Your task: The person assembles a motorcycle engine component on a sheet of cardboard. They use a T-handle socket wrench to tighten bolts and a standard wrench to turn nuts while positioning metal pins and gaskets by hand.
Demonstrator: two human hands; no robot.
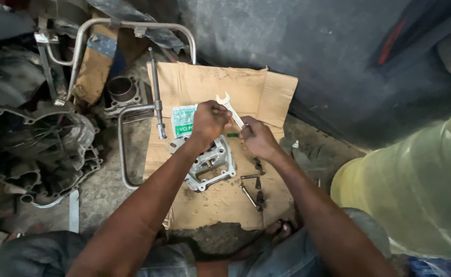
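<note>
— What are the fingers doing?

— The right hand [256, 136] has its fingers curled tight round the lower end of an open-ended spanner [231, 110]. The left hand [210, 120] is closed too, its fingers folded against the spanner's shaft from the other side, so both hands meet on the one tool.

— Which way does it point?

— Its long axis runs on a slant — up and to the left, away from the person. The forked open end is the far tip, clear of both hands, above the cardboard [266, 92]. The near end is hidden in the right hand.

— And below the hands?

— A grey cast-metal engine part [207, 166] lies flat on the cardboard, partly under the left wrist. Just beside it, to the right, a few dark bolts and small fittings [253, 187] lie loose. A white-and-green plastic packet [183, 120] sits on the cardboard left of the left hand.

— Further out?

— A bent steel tube frame [125, 146] lies at the cardboard's left edge, with a ribbed cylinder block [122, 92] behind it. Well to the left rests a large dark engine casing [35, 149], open side up. At the right edge there is a yellowish translucent bag [420, 190].
</note>
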